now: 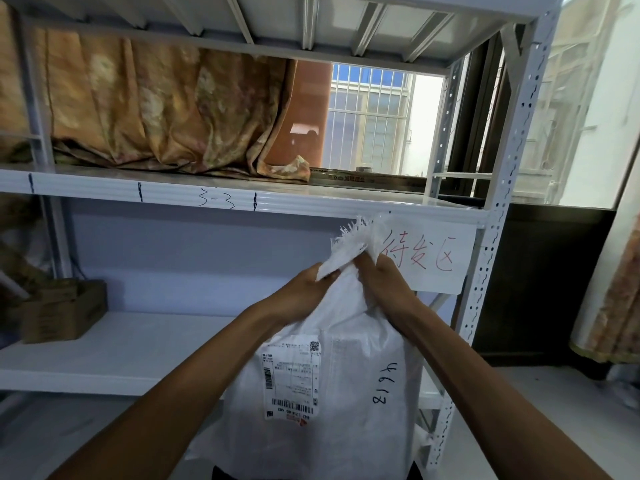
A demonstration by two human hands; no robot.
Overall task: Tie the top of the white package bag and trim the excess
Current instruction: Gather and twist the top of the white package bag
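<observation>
Both forearms reach forward from the near edge to a white bag (pixel 332 393) standing upright in front of a metal shelf rack (pixel 485 258). Left hand (pixel 304 292) and right hand (pixel 384 275) sit side by side at the neck of the bag, fingers closed around the gathered fabric. A frayed top edge (pixel 349 237) sticks up above the hands. A shipping label (pixel 291 379) faces the camera. A paper sign (pixel 436 258) hangs on the rack, just right of the hands. A cardboard box (pixel 62 310) sits on the shelf at far left.
</observation>
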